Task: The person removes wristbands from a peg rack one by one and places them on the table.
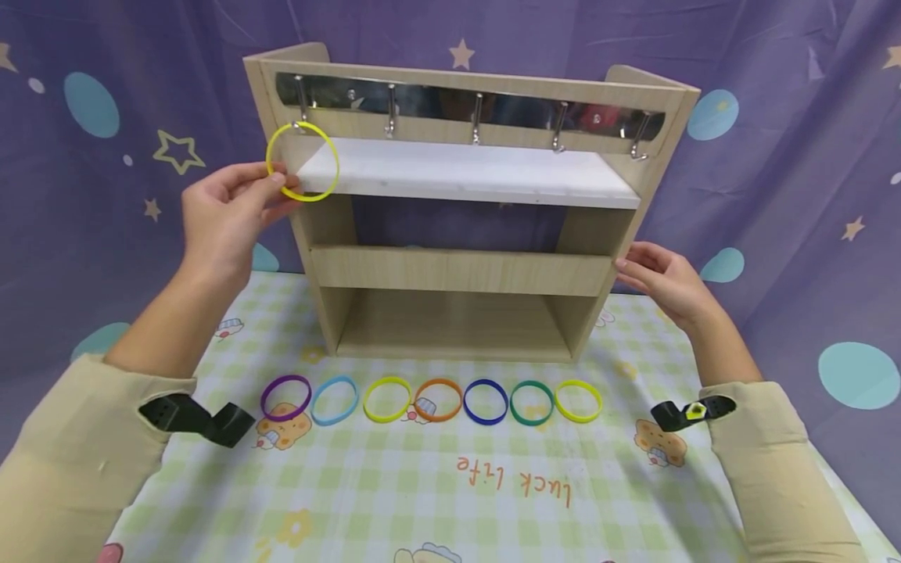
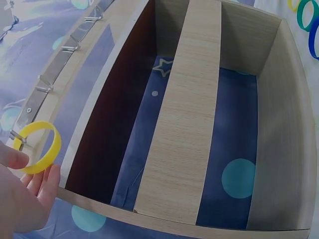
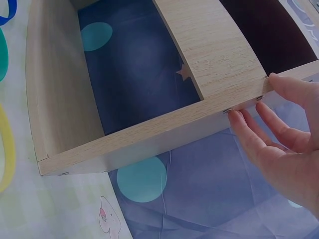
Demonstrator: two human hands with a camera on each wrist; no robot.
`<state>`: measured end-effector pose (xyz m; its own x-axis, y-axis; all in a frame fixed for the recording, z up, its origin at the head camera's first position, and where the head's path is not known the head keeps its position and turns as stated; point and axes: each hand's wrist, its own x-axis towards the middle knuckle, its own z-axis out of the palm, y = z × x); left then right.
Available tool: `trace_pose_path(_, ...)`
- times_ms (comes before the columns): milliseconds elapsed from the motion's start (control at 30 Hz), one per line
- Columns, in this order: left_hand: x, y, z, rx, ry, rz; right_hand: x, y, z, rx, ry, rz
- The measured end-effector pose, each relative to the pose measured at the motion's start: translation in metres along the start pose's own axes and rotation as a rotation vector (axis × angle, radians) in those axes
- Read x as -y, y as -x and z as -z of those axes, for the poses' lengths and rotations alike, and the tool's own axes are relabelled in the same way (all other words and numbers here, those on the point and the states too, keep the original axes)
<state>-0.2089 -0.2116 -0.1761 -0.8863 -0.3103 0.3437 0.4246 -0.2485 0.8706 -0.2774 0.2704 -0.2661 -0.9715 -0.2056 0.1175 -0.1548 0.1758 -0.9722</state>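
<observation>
My left hand (image 1: 227,215) pinches a yellow wristband (image 1: 337,171) between thumb and fingers, up at the left end of the wooden shelf unit (image 1: 461,271). The band overlaps the tip of the leftmost hook (image 1: 303,98); in the left wrist view that hook's end (image 2: 18,136) shows at the band's edge. Lower down on the other side, my right hand (image 1: 665,283) touches the unit's right side panel. In the right wrist view its thumb is at the panel's front edge (image 3: 219,107) and the loosely bent fingers lie along the outer face.
Several wristbands lie in a row on the checked tablecloth (image 1: 394,500) before the unit, from a purple one (image 1: 264,399) to a yellow one (image 1: 600,403). Other metal hooks (image 1: 477,117) hang bare along the strip. A purple patterned curtain (image 1: 795,188) stands behind.
</observation>
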Motion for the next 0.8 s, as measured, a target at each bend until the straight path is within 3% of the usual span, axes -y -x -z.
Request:
trace_pose_path(367,-0.007,0.006,0.0,0.015,0.103,-0.011,-0.003,0.0,0.002,-0.004,0.005,-0.014)
trace_pose_path(633,-0.018,0.015,-0.007,0.089,0.157,-0.044,-0.003,0.002,0.004,-0.002,0.017,0.003)
trace_pose_path(800,-0.022,0.017,-0.005,0.108,0.134,-0.021,-0.004,0.002,0.004,-0.013,0.042,0.006)
